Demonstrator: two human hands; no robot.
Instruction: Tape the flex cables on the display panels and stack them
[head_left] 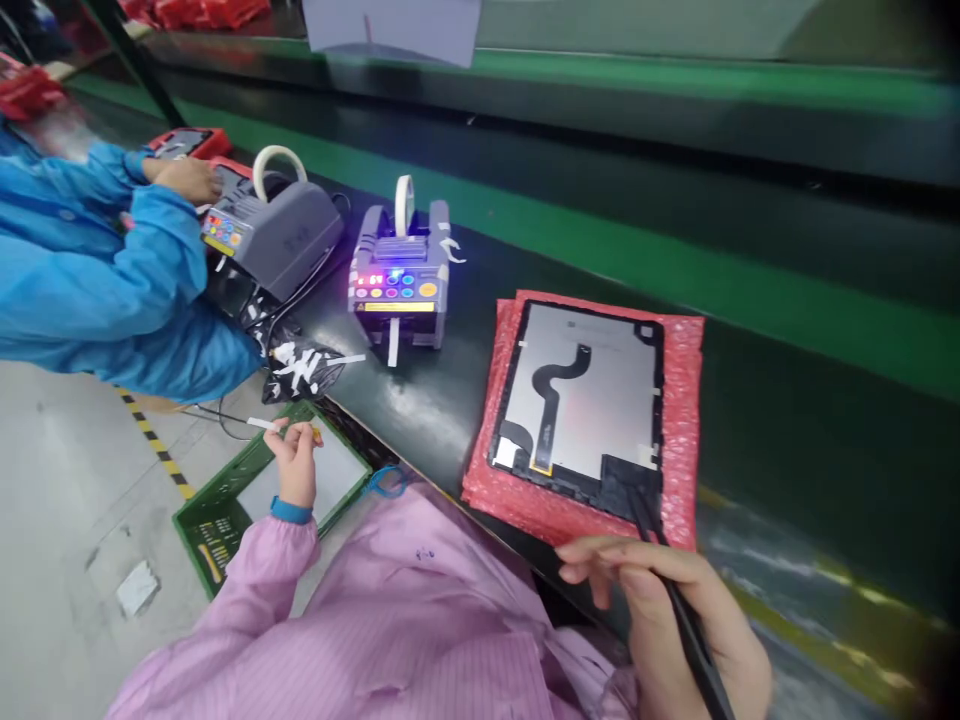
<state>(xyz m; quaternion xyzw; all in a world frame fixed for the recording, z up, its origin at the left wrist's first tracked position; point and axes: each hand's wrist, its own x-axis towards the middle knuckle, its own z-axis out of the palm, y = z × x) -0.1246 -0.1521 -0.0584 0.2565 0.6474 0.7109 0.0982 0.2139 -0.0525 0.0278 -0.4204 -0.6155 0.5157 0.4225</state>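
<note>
My right hand (pixel 675 610) is closed round black tweezers (pixel 694 640), whose tips point at the lower right corner of a tablet screen panel (pixel 607 400). Whether the tips touch the panel, I cannot tell. The panel lies grey back up, with a black curved flex cable (pixel 550 410) on it, on red bubble-wrap bags (pixel 681 430). Over the green crate on the left, my left hand (pixel 295 465) pinches a short white tape strip (pixel 262 424). A small yellow-orange piece (pixel 317 436) also shows at its fingers.
A tape dispenser (pixel 399 275) with lit display has a strip sticking out. A second dispenser (pixel 274 225) stands beside a co-worker in a blue sleeve (pixel 142 270). Tape scraps (pixel 300 368) lie on a black bag at the table edge. Below is a green crate (pixel 196 545).
</note>
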